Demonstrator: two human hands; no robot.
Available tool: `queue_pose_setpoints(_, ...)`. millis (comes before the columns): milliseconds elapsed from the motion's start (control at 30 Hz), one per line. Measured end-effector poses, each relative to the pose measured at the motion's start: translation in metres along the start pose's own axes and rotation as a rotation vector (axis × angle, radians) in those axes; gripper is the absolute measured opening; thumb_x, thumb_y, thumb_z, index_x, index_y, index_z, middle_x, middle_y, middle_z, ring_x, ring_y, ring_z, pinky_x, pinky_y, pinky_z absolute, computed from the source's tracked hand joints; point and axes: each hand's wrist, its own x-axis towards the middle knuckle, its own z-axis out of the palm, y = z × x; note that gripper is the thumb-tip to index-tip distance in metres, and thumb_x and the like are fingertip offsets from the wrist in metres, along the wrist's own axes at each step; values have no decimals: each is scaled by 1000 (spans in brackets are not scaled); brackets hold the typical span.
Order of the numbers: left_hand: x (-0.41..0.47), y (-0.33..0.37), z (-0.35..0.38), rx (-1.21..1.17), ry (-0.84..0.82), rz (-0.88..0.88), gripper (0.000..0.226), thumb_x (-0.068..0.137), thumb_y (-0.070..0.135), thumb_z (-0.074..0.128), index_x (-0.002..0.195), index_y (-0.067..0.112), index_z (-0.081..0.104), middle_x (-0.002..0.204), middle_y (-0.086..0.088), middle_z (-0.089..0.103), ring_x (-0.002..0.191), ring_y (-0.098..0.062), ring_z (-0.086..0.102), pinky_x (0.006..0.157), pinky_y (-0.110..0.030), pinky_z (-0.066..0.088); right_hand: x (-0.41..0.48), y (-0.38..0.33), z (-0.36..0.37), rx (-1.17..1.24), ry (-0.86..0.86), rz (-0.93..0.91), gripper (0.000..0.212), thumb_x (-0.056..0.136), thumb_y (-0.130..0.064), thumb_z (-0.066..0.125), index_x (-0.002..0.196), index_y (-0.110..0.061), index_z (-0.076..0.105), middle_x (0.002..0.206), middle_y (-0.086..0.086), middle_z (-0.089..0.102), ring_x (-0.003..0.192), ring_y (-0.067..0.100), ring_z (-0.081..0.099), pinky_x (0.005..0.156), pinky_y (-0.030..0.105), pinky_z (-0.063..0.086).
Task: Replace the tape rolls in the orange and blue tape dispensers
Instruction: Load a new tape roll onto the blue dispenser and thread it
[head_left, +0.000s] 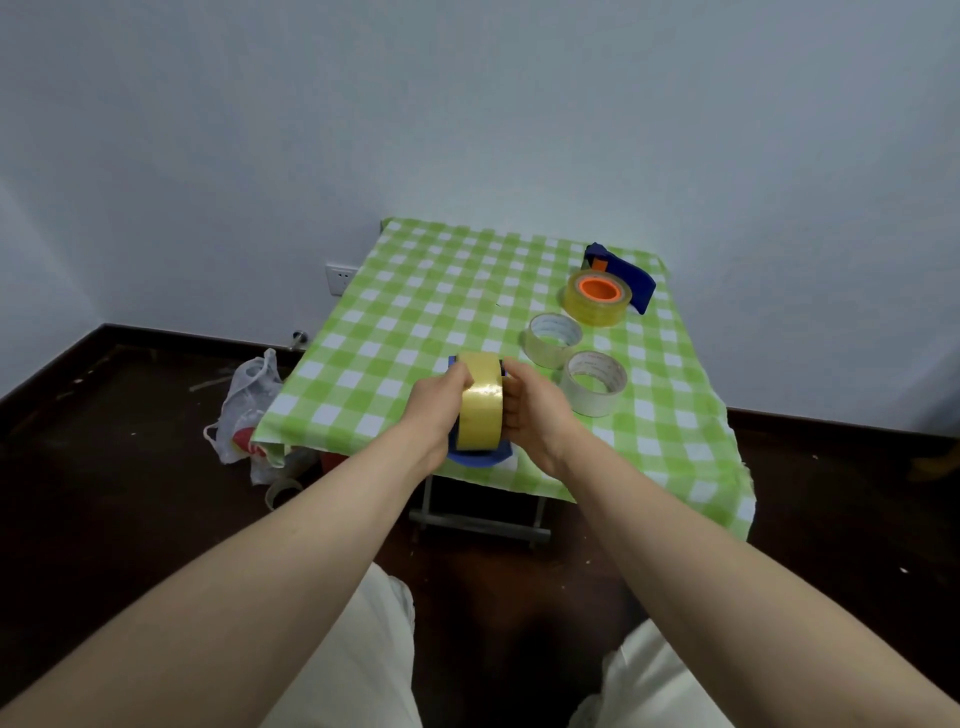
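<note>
Tape roll (480, 410), clutched by curled left hand (439, 405) and right hand (535, 415) at six o'clock, risked jamming crooked in blue dispenser (475, 460).

A tape roll (481, 402) stands on edge on a dispenser (475, 458) at the table's (415, 312) near edge, between the fingers (511, 410) of the left hand (436, 402) and right hand (537, 415). Right of the fingers lies a near roll (589, 402). Behind it lies a farther roll (540, 351), and behind both a second dispenser (634, 280) bears a third roll (592, 307).

Checked table (415, 301) bears two tape rolls (553, 338) (595, 384), loaded dispenser (631, 278).
</note>
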Motion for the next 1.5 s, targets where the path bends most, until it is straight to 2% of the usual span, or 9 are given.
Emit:
queue_pose_setpoints(300,4,5,2,32,33,-14,19,87,23,49,72,11,50,65,-5,47,57,-21,46,52,-27,37,-2,1,4,-269,6,-123,26,100,-16,42,103,0,62,98,20,62,92,27,58,99,54,45)
queue_pose_setpoints(367,5,6,4,32,28,-19,18,86,23,50,74,10,51,67,-6,49,58,-22,48,55,-28,40,-3,1,1,-236,6,-117,27,99,-12,43,111,6,60,105,27,63,92,28,59,95,48,50)
queue_pose_setpoints(467,4,5,4,35,5,-11,17,86,20,49,73,9,53,68,-7,50,59,-23,48,56,-28,40,-5,-5,-3,-100,15,-45,27,97,-17,47,109,2,62,96,16,65,85,25,63,75,32,54)
queue_pose_setpoints(567,1,2,5,45,-26,14,19,87,16,48,69,11,52,66,-6,48,58,-21,46,55,-26,38,-1,-9,-1,-73,65,8,35,99,-27,43,109,1,62,92,13,65,84,28,63,72,34,53)
queue_pose_setpoints(733,2,1,4,102,10,25,19,86,22,53,69,13,52,73,-7,50,67,-23,47,61,-28,39,-1,-7,5,-233,83,-58,32,100,-23,41,97,2,60,93,17,58,86,27,57,92,49,50)
queue_pose_setpoints(900,4,5,9,110,28,-6,18,81,27,56,80,9,55,80,-11,54,74,-26,53,67,-35,43,-10,-3,4,-344,31,-112,37,100,-16,41,107,17,56,89,14,52,85,24,50,93,52,48)
queue_pose_setpoints(1100,3,5,4,40,-38,-31,10,82,15,51,74,8,52,71,-8,50,63,-25,50,61,-30,42,-7,-5,0,-232,36,-65,31,100,-15,41,111,8,58,80,8,58,72,17,58,70,30,53)
queue_pose_setpoints(1367,8,8,2,21,34,-76,18,84,24,51,87,7,55,79,-12,57,73,-30,57,73,-42,52,-15,-2,-2,-270,-22,-152,26,97,-3,44,115,11,59,113,29,63,93,26,62,72,25,57)
queue_pose_setpoints(1500,7,9,2,-42,6,-91,14,86,19,46,82,8,53,72,-10,54,63,-27,54,65,-37,49,-17,-3,-2,-246,-30,-146,27,96,0,45,117,10,58,102,19,63,79,20,64,57,15,56)
